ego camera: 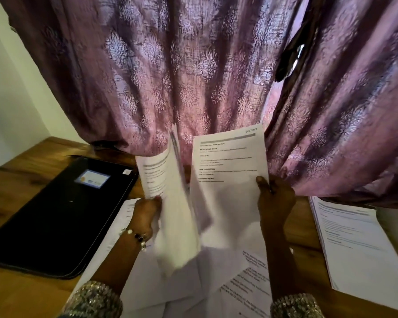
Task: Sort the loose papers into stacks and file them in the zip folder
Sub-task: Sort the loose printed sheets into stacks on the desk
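Head view looks down on a wooden table [28,175] with a purple patterned curtain [193,76] hanging behind it. Both hands are raised over the table, each with paper in its grip. Left hand [147,212] pinches a bundle of sheets [170,203], thumb on the near face, fingers curled behind; the bundle is tilted and blurred, fanning open along its upper edge. Right hand [275,200] clamps a printed page [228,171] with the thumb on the front and fingers behind, holding it upright so its headings face the camera. The two held lots sit just beside each other, touching or overlapping at the lower middle. Under the hands, loose papers [246,288] lie scattered and overlapping on the table. A neat stack of papers [354,244] rests at the right edge. A black zip folder [55,216] lies flat and closed at the left, a small label on its cover. A beaded bracelet [136,237] circles the left wrist.
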